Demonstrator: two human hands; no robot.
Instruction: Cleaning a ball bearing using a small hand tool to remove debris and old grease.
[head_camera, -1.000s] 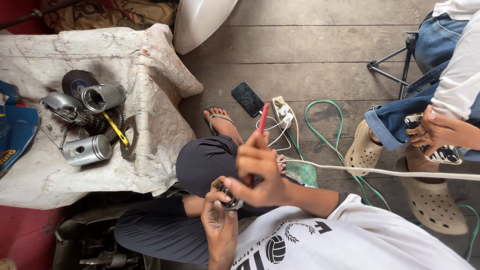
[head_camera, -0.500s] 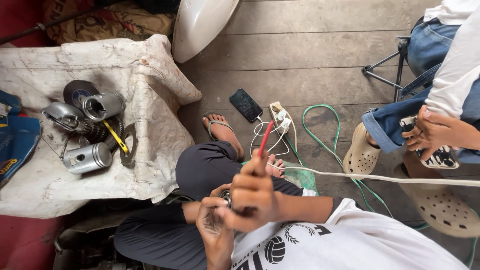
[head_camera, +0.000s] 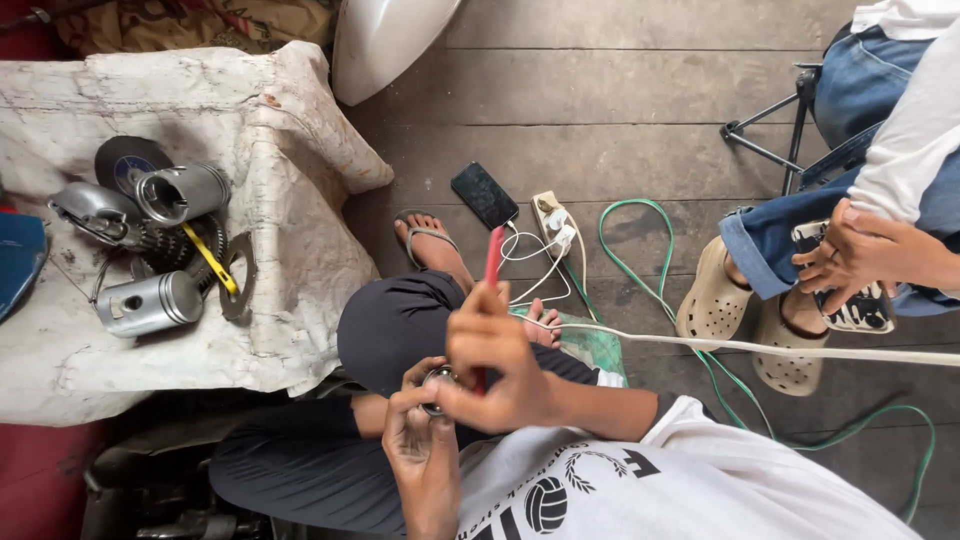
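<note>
Over the lap, near centre, the left hand (head_camera: 425, 450) cups a small round metal part (head_camera: 437, 378), fingers curled under it. Right hand (head_camera: 495, 365) pinches a red tool (head_camera: 491, 270), fingers pressed together around its shaft, tip at the part. Judged: part is hard, light and smooth, apt to slip; best held by its rim. Tool is stiff; grip low on the shaft. Pistons (head_camera: 150, 302) lie on the cloth-covered desk (head_camera: 290, 150), far left.

Dark phone screen (head_camera: 484, 195) on floorboards beside white power strip (head_camera: 553, 224)
</note>
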